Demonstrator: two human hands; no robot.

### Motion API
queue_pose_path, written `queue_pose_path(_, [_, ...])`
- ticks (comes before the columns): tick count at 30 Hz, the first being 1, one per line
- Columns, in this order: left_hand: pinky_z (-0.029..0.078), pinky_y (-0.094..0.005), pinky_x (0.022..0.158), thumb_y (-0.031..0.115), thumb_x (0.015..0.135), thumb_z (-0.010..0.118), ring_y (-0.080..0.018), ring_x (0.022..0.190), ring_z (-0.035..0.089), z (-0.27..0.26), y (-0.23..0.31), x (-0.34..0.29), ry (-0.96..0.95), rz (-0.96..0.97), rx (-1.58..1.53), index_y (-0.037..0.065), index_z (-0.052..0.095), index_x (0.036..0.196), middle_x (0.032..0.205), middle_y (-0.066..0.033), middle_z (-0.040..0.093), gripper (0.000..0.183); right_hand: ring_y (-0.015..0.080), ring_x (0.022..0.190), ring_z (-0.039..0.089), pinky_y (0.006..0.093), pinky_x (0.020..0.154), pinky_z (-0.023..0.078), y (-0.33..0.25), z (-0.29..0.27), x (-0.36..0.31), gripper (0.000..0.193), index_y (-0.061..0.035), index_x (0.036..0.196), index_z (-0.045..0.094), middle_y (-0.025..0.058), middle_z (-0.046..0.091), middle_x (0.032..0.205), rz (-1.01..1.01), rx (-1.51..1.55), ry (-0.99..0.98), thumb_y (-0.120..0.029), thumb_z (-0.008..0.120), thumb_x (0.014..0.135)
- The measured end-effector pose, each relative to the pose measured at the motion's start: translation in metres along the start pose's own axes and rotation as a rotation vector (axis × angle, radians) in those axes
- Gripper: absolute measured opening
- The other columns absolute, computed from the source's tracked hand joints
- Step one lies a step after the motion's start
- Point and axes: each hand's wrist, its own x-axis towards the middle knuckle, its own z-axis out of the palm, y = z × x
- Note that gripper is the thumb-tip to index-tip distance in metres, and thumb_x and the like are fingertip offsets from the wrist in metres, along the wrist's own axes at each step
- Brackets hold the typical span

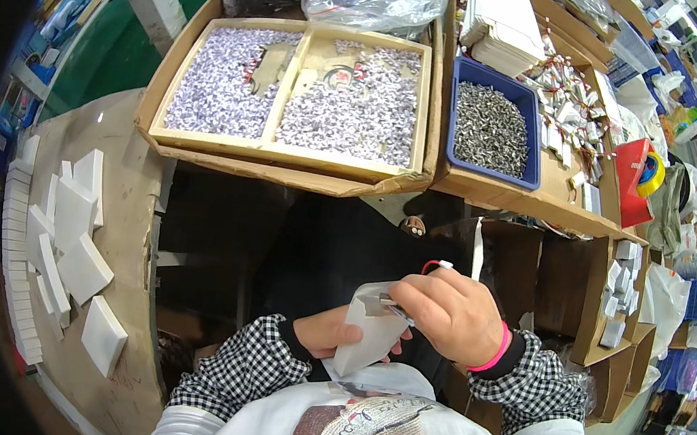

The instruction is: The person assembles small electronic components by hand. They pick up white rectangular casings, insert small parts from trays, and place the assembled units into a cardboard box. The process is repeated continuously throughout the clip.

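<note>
Left fingers (349, 334) are clutching a white case (364, 340) — right fingers (420, 303) are pinching a metallic bit (398, 312) (red wire (428, 265) looping above).

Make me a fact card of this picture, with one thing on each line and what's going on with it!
Left hand: holds a white case
Right hand: grips a small metallic part at the case's opening
Red wire: shows just above the right hand
Wooden tray: two compartments, small white pieces in both
Blue bin: right of the tray, holds small metal pieces
Table on the left: flat white blocks, some lined up, others loose
</note>
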Motion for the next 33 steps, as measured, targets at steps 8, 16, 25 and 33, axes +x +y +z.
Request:
queue_pose_path(8, [0.046, -0.0355, 0.094, 0.058, 0.071, 0.071, -0.0195, 0.111, 0.051, -0.009, 0.002, 0.002, -0.006, -0.024, 0.08, 0.004, 0.033, 0.137, 0.126, -0.012, 0.047, 0.094, 0.0216, 0.077, 0.059, 0.0295, 0.064, 0.051, 0.009, -0.001, 0.004, 0.04, -0.0065, 0.106, 0.057, 0.0057, 0.059, 0.089, 0.061, 0.14, -0.145, -0.01, 0.068, 0.068])
queue_pose_path(16, [0.048, -0.0387, 0.093, 0.064, 0.063, 0.073, -0.0235, 0.111, 0.053, -0.008, -0.001, 0.003, 0.044, -0.075, 0.101, 0.004, 0.04, 0.132, 0.123, -0.0145, 0.05, 0.098, 0.0236, 0.079, 0.06, 0.0313, 0.067, 0.051, 0.011, 0.006, 0.011, 0.027, -0.007, 0.103, 0.058, 0.0074, 0.058, 0.092, 0.098, 0.309, -0.211, -0.015, 0.067, 0.078])
queue_pose_path(25, [0.048, -0.0355, 0.092, 0.063, 0.067, 0.071, -0.0205, 0.11, 0.053, -0.013, 0.005, -0.004, 0.044, -0.017, 0.121, 0.002, 0.035, 0.134, 0.124, -0.0132, 0.049, 0.097, 0.0281, 0.08, 0.061, 0.0322, 0.065, 0.052, 0.006, 0.002, 0.011, 0.034, -0.0046, 0.112, 0.052, 0.011, 0.056, 0.099, 0.249, 0.381, -0.319, -0.008, 0.061, 0.079])
queue_pose_path(33, [0.046, -0.0319, 0.093, 0.056, 0.071, 0.072, -0.0168, 0.108, 0.053, -0.016, 0.011, -0.004, 0.035, 0.046, 0.137, 0.003, 0.037, 0.135, 0.125, -0.0096, 0.05, 0.09, 0.0235, 0.078, 0.064, 0.0315, 0.064, 0.053, 0.003, 0.004, 0.026, 0.037, -0.0092, 0.112, 0.058, 0.0068, 0.063, 0.089, 0.127, 0.232, -0.216, -0.009, 0.066, 0.076])
